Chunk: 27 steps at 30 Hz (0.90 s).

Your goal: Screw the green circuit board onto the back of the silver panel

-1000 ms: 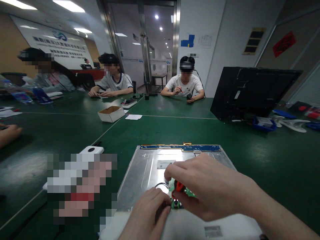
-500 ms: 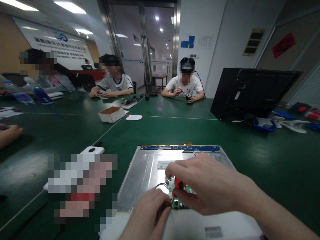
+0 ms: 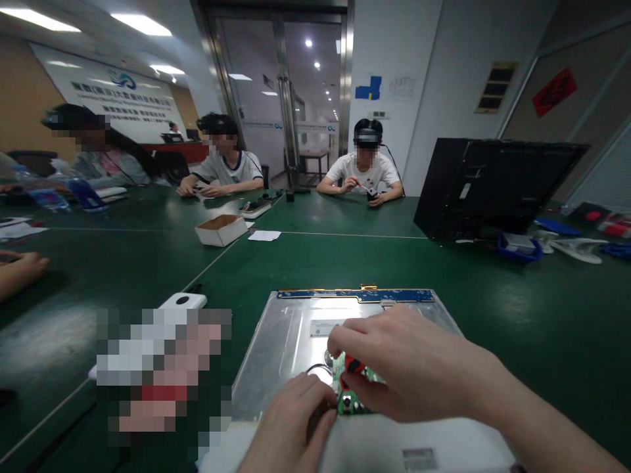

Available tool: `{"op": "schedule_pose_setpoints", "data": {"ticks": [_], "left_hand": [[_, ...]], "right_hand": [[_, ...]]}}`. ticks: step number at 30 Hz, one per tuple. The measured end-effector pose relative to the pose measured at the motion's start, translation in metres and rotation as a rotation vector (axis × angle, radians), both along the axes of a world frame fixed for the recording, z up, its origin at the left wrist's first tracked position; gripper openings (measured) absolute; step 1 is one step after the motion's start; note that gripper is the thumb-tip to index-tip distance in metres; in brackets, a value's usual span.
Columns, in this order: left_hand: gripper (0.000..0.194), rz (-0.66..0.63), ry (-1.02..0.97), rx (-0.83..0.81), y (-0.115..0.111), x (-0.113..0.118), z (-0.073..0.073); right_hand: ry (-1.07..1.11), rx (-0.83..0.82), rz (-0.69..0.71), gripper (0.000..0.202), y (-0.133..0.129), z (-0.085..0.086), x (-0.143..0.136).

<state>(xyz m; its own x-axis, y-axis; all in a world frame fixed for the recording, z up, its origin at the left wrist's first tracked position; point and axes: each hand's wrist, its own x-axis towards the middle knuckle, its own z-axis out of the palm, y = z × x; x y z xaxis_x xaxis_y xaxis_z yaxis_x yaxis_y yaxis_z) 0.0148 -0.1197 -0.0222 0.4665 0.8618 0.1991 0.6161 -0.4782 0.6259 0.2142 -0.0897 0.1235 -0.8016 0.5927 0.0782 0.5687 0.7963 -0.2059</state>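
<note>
A flat display panel (image 3: 266,348) with a silvery metal back lies in front of me, a blue circuit strip (image 3: 394,295) along its far edge. Near its close edge sits a green circuit board (image 3: 352,405), partly covered by my hands. From above, my right hand (image 3: 409,364) grips a red-and-black screwdriver (image 3: 353,363) over the board; its tip is hidden. My left hand (image 3: 298,414) is closed at the board's left edge, fingertips pressed together, and what they hold, if anything, is hidden. A thin black cable (image 3: 319,368) loops beside the board.
A white device (image 3: 185,301) and a blurred-out patch lie to my left. Farther off stand a small open box (image 3: 221,231), a white paper (image 3: 265,235) and a large black monitor (image 3: 493,190). Several people sit around the green table (image 3: 315,263); one person's hand (image 3: 22,270) rests at far left.
The view has tilted slightly, so the surroundings sit a little lower. Both hands stay in almost the same place on the board, the screwdriver still in the right one.
</note>
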Motion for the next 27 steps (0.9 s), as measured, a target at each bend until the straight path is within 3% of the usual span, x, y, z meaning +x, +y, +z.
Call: {"op": "schedule_pose_setpoints", "data": {"ticks": [11, 17, 21, 27], "left_hand": [[0.012, -0.005, -0.047, 0.04, -0.0021, -0.0001, 0.0014], [0.011, 0.007, -0.027, 0.037, -0.0006, 0.0004, 0.0033], [0.01, 0.005, -0.007, 0.036, -0.0009, 0.0, 0.0038], [0.012, -0.013, -0.037, 0.038, -0.0015, 0.0003, 0.0047]], "right_hand": [[-0.033, 0.029, 0.02, 0.014, 0.0023, -0.0001, -0.0011], [-0.03, 0.022, 0.043, 0.004, -0.0002, 0.0008, -0.0001], [-0.002, -0.039, 0.07, 0.014, -0.003, 0.0032, -0.0006], [-0.035, 0.023, 0.042, 0.021, -0.0005, 0.0017, 0.0004]]}}
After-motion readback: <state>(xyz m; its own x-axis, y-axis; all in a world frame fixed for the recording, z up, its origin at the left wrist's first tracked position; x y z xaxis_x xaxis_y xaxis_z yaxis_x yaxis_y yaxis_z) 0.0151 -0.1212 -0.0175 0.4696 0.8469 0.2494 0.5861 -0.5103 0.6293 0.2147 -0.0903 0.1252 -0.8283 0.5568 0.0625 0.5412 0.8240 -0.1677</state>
